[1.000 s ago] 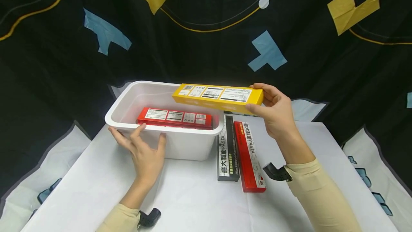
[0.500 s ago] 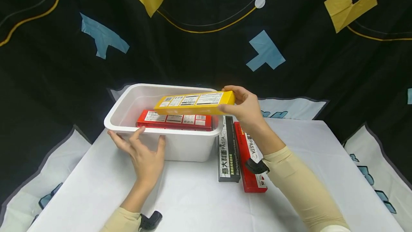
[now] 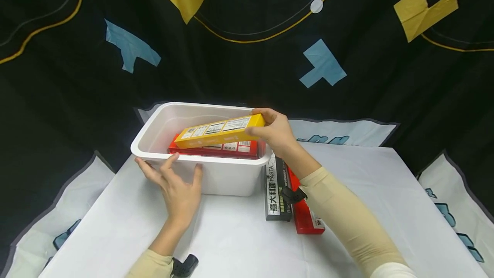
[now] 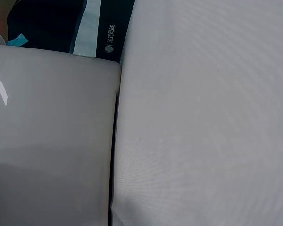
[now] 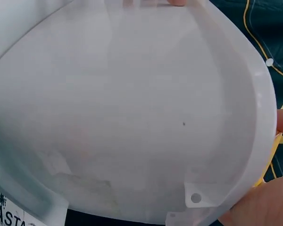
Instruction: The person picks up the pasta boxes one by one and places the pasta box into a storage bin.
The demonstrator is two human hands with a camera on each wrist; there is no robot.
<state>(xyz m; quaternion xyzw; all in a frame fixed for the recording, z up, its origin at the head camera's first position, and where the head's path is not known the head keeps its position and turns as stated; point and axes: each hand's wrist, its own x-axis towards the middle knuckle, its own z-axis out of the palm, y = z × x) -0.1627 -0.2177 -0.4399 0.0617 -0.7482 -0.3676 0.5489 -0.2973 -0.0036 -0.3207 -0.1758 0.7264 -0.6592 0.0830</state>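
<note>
My right hand [image 3: 272, 132] pinches one end of a yellow pasta box [image 3: 220, 131] between thumb and fingers. The box tilts down to the left inside the white plastic bin [image 3: 227, 175], over a red box [image 3: 247, 149] lying in it. In the right wrist view the bin's end wall [image 5: 132, 94] fills most of the picture, with the yellow box [image 5: 272, 157] at its right edge. My left hand [image 3: 179, 196] rests its spread fingers and thumb against the bin's near side, one fingertip at the rim. The left wrist view shows mostly the bin's wall [image 4: 52, 117].
Right of the bin, a black pasta box [image 3: 273, 192] and a red pasta box [image 3: 305, 211] lie side by side on the white-covered table [image 3: 247, 243]. My right forearm partly covers them. A dark curtain [image 3: 247, 72] hangs behind the table.
My right hand has carried the yellow box left and down, from above the bin's right end into the bin, its left end lowered over the red box. My left hand keeps its place.
</note>
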